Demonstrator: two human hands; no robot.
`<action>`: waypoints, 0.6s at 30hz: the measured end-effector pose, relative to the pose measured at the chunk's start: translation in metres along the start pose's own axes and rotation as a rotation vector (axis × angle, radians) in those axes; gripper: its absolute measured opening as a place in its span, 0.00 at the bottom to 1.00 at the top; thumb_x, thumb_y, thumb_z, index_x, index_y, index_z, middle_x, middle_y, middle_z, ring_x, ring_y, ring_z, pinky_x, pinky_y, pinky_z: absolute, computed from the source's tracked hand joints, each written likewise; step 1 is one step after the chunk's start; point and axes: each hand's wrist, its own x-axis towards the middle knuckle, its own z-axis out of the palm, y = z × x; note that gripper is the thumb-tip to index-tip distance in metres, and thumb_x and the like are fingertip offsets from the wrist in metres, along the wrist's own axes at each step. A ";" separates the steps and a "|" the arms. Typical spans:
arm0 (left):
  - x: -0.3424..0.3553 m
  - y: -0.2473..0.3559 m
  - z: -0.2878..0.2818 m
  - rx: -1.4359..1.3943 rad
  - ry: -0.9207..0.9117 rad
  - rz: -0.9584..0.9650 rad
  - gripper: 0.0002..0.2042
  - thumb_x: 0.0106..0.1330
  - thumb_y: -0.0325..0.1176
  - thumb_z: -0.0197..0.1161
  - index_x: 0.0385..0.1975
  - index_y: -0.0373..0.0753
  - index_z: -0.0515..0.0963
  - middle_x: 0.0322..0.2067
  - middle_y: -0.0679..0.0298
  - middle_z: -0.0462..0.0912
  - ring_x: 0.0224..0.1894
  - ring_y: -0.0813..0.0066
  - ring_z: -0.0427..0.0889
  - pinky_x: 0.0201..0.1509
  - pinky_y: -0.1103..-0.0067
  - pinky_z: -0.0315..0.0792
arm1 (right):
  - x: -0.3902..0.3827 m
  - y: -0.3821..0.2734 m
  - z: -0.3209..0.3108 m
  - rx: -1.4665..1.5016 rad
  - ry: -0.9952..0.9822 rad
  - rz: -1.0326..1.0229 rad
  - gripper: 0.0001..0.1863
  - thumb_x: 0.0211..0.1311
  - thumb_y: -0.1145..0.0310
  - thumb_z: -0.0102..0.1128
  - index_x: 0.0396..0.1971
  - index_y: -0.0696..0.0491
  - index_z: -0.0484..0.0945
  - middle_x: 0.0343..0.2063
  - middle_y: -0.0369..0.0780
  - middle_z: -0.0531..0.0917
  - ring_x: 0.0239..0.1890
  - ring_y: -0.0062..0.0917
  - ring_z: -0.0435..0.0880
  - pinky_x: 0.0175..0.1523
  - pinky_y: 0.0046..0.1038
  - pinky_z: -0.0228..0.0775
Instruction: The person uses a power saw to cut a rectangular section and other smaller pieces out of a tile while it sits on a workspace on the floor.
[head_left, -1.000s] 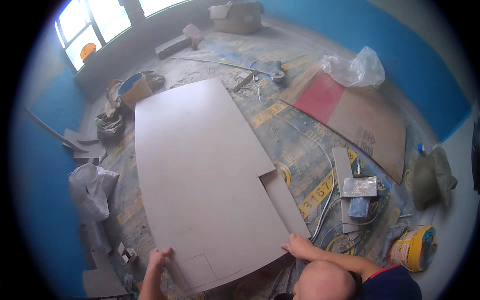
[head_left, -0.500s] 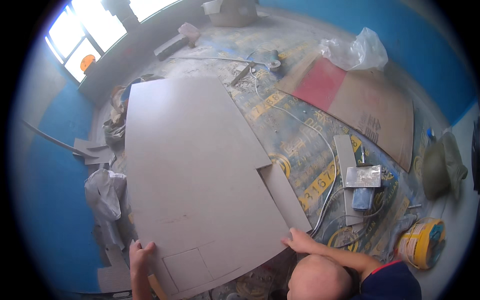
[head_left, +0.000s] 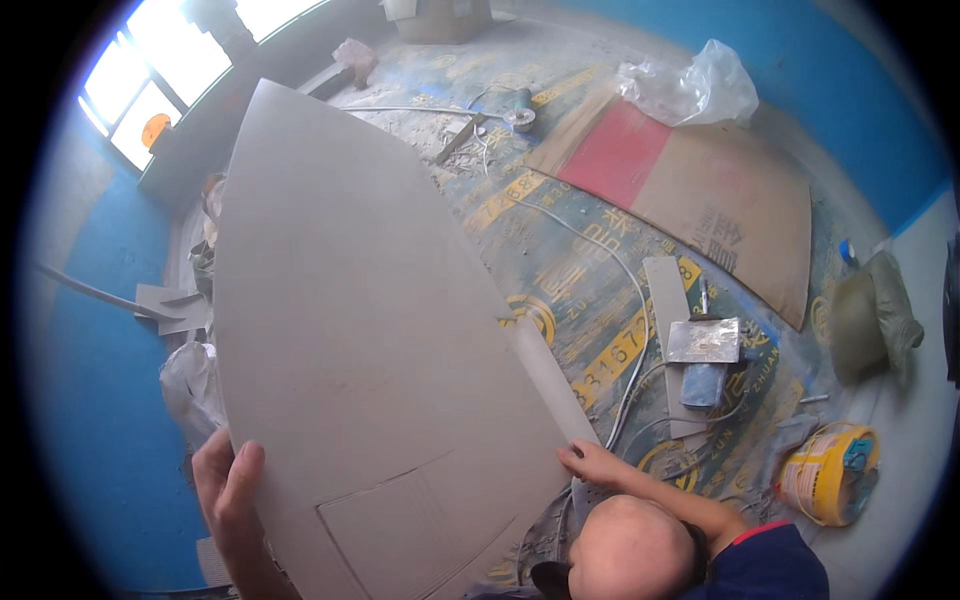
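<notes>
Panel higher, edge in left fingers

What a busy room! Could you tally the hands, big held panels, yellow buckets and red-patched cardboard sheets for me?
Hands: 2 (left hand, co-worker's hand)
Big held panel: 1
Yellow bucket: 1
Red-patched cardboard sheet: 1
Total: 5

The left hand grips a large panel.

Smooth matt panel, glossy plastic film
</notes>
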 end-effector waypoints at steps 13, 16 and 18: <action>0.072 0.098 0.116 0.389 0.004 0.761 0.26 0.68 0.56 0.58 0.26 0.34 0.73 0.26 0.61 0.71 0.32 0.63 0.71 0.39 0.66 0.65 | -0.063 -0.003 -0.025 0.837 -0.043 0.276 0.24 0.67 0.42 0.53 0.41 0.50 0.76 0.27 0.32 0.76 0.30 0.18 0.72 0.35 0.26 0.65; 0.094 0.116 0.137 0.426 0.349 1.096 0.32 0.65 0.67 0.54 0.36 0.35 0.74 0.33 0.57 0.71 0.42 0.60 0.71 0.49 0.60 0.65 | -0.112 0.025 -0.035 0.909 0.012 0.298 0.24 0.67 0.42 0.53 0.41 0.50 0.75 0.27 0.32 0.76 0.30 0.18 0.73 0.36 0.26 0.65; 0.118 0.117 0.152 0.447 0.301 1.232 0.35 0.65 0.70 0.51 0.33 0.35 0.75 0.33 0.57 0.72 0.44 0.60 0.71 0.53 0.59 0.65 | -0.134 0.039 -0.039 0.937 0.060 0.316 0.23 0.67 0.43 0.53 0.41 0.50 0.75 0.27 0.32 0.76 0.30 0.18 0.73 0.36 0.26 0.65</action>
